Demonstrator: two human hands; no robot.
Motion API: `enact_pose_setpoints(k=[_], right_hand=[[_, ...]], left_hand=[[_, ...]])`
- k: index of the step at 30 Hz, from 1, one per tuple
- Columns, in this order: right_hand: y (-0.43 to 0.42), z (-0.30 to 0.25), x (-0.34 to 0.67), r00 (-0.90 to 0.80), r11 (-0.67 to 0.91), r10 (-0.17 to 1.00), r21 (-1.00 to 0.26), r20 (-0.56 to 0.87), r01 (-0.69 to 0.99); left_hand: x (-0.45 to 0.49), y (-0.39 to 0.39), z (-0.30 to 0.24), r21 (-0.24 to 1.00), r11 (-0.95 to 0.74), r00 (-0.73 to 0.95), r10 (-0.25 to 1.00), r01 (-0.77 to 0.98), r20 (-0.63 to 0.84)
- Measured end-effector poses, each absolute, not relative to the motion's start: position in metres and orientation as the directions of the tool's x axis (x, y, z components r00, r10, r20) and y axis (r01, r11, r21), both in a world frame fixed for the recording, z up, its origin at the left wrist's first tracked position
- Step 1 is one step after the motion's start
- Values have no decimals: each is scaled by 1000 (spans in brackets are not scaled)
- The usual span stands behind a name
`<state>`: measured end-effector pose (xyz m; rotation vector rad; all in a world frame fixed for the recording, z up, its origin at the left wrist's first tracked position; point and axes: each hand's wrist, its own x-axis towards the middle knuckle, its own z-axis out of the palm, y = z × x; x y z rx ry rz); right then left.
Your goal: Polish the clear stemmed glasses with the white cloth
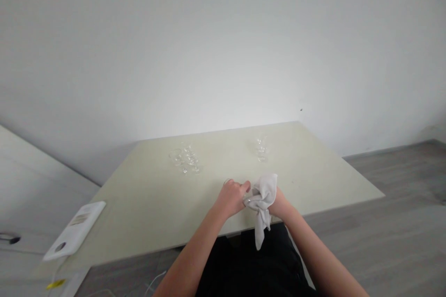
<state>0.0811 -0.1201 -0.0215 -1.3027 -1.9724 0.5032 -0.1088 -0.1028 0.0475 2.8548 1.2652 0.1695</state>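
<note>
My left hand (234,196) is closed around a clear glass (227,182), of which only a bit of rim shows past the knuckles. My right hand (275,202) is wrapped in a white cloth (262,202) and presses it against the glass; its fingers are hidden under the fabric and a tail of the cloth hangs down. Both hands hover over the near middle of the pale table (146,204).
A cluster of clear glasses (184,158) stands at the far left of the table, and a single clear glass (261,149) at the far right. A white flat device (75,229) lies at the table's near left corner. A white wall is behind, grey floor to the right.
</note>
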Motion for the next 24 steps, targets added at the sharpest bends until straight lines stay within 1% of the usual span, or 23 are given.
enact_pose_setpoints(k=[3,6,10,12,14,16,17,19,21,22,24], right_hand=[[-120,-20,80,-302,453,891,-632,339,629],[-118,-19,80,-351,470,882,-623,314,625],[-120,-20,83,-293,420,907,-594,303,686],[-122,-20,83,-272,403,914,-589,302,701],[-124,-19,80,-284,413,910,-600,302,685],[-126,-20,75,-313,440,898,-651,309,618],[-127,-21,74,-302,437,899,-692,317,575],[-127,-25,73,-185,393,919,-776,348,494],[-127,-28,76,1,339,924,-823,382,455],[-126,-28,79,94,320,911,-833,401,452],[-122,-25,80,218,303,872,-834,437,460]], left_hand=[[-109,-103,49,33,-663,656,746,748,112],[-109,-102,53,37,-676,670,735,736,105],[-108,-103,58,60,-678,676,735,733,55],[-107,-104,59,55,-673,671,740,738,54],[-107,-105,58,52,-670,666,742,740,77],[-109,-104,56,87,-677,669,736,731,105],[-111,-104,56,127,-680,669,734,722,122],[-117,-101,53,267,-651,632,757,711,162],[-123,-97,51,491,-546,523,829,679,199],[-126,-96,49,616,-472,451,869,631,204],[-129,-94,46,820,-333,336,924,465,185]])
